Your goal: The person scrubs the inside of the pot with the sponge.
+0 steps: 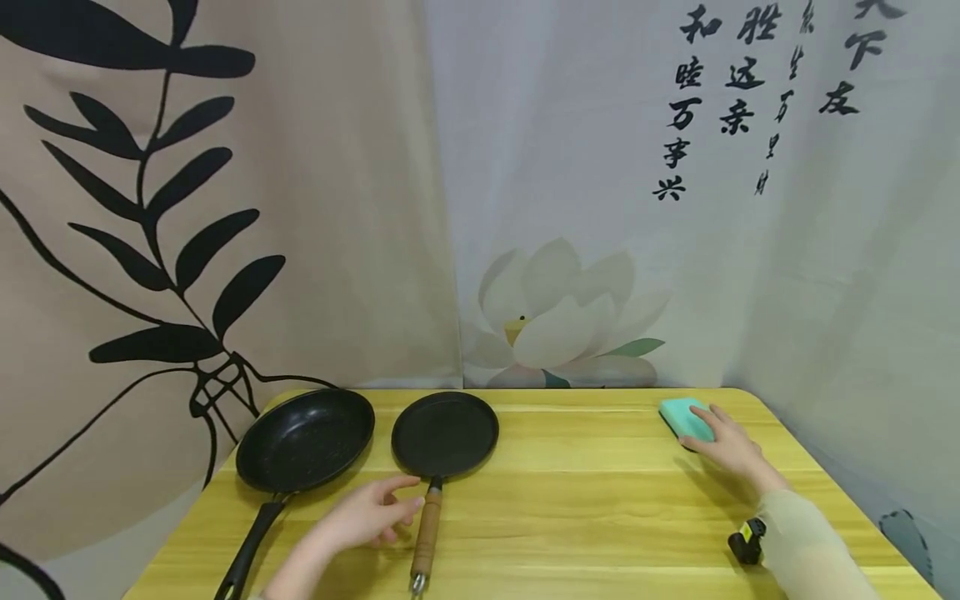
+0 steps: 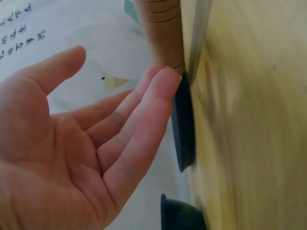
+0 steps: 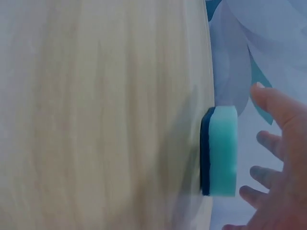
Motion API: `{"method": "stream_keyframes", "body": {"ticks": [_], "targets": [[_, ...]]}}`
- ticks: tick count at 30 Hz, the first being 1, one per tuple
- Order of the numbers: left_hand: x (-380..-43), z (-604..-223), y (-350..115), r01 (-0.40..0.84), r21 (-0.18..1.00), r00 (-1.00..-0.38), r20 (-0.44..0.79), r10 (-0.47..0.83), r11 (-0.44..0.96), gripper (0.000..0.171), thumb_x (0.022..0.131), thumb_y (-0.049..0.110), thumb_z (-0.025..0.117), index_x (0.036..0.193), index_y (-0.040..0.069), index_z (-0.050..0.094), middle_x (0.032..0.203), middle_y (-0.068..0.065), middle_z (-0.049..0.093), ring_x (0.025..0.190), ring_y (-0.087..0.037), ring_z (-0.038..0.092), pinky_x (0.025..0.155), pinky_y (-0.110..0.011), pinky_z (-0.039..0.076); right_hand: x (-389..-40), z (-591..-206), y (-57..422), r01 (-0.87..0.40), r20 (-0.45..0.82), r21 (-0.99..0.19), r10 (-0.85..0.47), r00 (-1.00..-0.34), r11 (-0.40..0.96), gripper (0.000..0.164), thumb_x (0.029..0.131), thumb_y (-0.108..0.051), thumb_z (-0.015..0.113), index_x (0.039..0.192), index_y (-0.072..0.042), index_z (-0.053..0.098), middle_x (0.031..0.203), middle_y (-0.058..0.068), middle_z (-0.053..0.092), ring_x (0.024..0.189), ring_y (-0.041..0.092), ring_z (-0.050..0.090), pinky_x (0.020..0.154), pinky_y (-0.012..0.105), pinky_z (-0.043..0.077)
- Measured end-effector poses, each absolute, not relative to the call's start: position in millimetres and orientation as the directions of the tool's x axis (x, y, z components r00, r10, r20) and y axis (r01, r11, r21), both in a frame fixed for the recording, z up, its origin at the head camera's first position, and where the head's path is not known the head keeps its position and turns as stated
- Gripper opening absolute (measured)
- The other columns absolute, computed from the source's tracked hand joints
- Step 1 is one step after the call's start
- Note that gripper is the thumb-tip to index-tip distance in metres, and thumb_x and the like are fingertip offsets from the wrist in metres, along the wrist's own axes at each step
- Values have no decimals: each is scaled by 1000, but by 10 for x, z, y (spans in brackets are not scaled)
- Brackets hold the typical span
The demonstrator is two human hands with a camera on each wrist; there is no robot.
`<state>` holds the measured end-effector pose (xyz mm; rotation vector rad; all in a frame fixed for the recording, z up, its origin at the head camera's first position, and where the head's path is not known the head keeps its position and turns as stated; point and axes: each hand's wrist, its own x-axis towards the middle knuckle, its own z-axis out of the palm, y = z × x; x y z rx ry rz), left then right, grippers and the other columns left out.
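A small flat black pan [image 1: 446, 433] with a wooden handle [image 1: 427, 533] lies on the table, its handle toward me. My left hand [image 1: 371, 512] is beside that handle with fingers extended and nothing held; in the left wrist view its fingertips [image 2: 165, 79] overlap the lower end of the wood. At the back right lies a turquoise sponge [image 1: 686, 419] with a dark scouring side underneath [image 3: 205, 153]. Over the sponge hovers my right hand [image 1: 727, 446], fingers spread, and the right wrist view shows a gap between them.
A deeper black frying pan [image 1: 306, 440] stands at the left, its black handle [image 1: 251, 550] pointing to the near edge. The yellow wooden table [image 1: 577, 500] ends at a printed curtain [image 1: 360, 208] behind. A small black device [image 1: 746, 542] is at my right wrist.
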<state>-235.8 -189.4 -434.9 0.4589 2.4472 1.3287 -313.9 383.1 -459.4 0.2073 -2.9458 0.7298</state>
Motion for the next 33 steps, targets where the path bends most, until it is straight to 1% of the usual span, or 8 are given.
{"method": "stream_keyframes", "body": {"ticks": [5, 8, 12, 17, 23, 28, 33], "targets": [[-2349, -4364, -1861, 63, 857, -894, -180, 411, 512, 71, 96, 39, 59, 144, -8, 35, 79, -8, 67, 58, -24, 64, 48, -35, 52, -3196, -4599, 3874, -186, 140, -499, -134, -981, 847, 75, 94, -36, 62, 143, 12, 32, 143, 47, 14, 124, 66, 21, 91, 76, 25], [-2348, -4385, -1830, 17, 862, -886, -222, 407, 507, 75, 96, 39, 60, 146, -9, 31, 76, -9, 68, 57, -26, 65, 46, -35, 52, -3228, -4602, 3893, -190, 131, -522, -141, -981, 832, 75, 94, -34, 62, 143, 14, 31, 142, 48, 13, 123, 67, 21, 92, 75, 25], [-2345, -4429, -1803, -16, 860, -877, -258, 406, 510, 78, 95, 39, 62, 147, -8, 28, 73, -8, 67, 54, -23, 64, 43, -32, 50, -3271, -4629, 3902, -194, 122, -540, -151, -981, 819, 74, 94, -33, 63, 143, 13, 31, 143, 47, 14, 124, 66, 20, 93, 75, 25], [-2356, -4472, -1791, -25, 867, -862, -271, 428, 498, 78, 94, 35, 65, 149, -5, 26, 74, -8, 67, 55, -22, 64, 42, -29, 48, -3329, -4665, 3928, -192, 114, -549, -154, -981, 814, 74, 94, -31, 64, 144, 13, 31, 143, 47, 14, 125, 65, 19, 93, 75, 25], [-2367, -4506, -1774, -24, 881, -842, -272, 465, 473, 81, 91, 28, 69, 150, -5, 23, 74, -8, 67, 58, -24, 66, 43, -29, 49, -3390, -4692, 3950, -181, 102, -546, -150, -983, 818, 73, 93, -30, 65, 143, 13, 33, 142, 47, 14, 125, 66, 18, 93, 75, 25], [-2370, -4535, -1761, -36, 889, -841, -274, 466, 457, 83, 90, 23, 71, 150, -6, 21, 73, -8, 67, 57, -22, 65, 43, -28, 48, -3444, -4724, 3954, -163, 94, -537, -133, -987, 828, 70, 92, -28, 67, 140, 14, 38, 142, 47, 15, 124, 66, 19, 94, 74, 25], [-2367, -4529, -1760, -49, 889, -843, -282, 459, 454, 84, 90, 22, 71, 151, -5, 21, 74, -8, 66, 57, -21, 65, 44, -29, 49, -3485, -4771, 3965, -165, 103, -531, -129, -986, 831, 69, 91, -27, 67, 140, 12, 39, 143, 45, 17, 124, 65, 21, 94, 74, 26]]}}
